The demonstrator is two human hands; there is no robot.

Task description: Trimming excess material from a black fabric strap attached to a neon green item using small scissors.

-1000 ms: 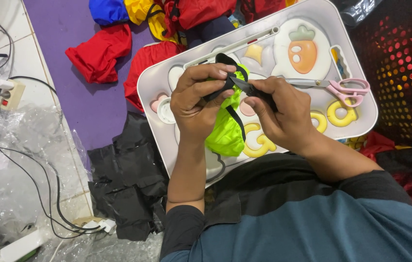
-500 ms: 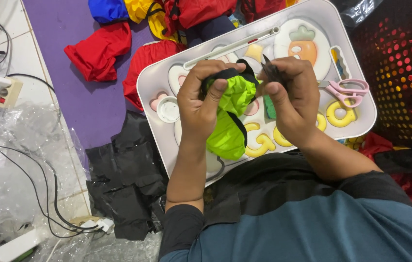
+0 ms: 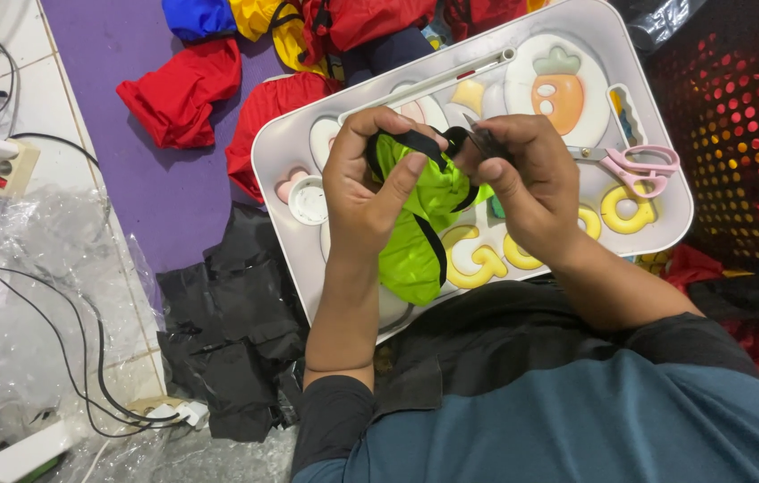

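Your left hand (image 3: 370,183) now grips the lime-green fabric piece with black trim (image 3: 415,224) higher over the white tray (image 3: 648,98), while your right hand (image 3: 527,183) has closed in, pinching its black strap.

Left hand (image 3: 370,183) and right hand (image 3: 527,183) raised close together, fingers curled in a pinch, forearms angled inward

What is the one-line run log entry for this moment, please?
left hand: grips lime-green garment | right hand: small dark tool at its black trim | below: white tray | pink scissors: on tray
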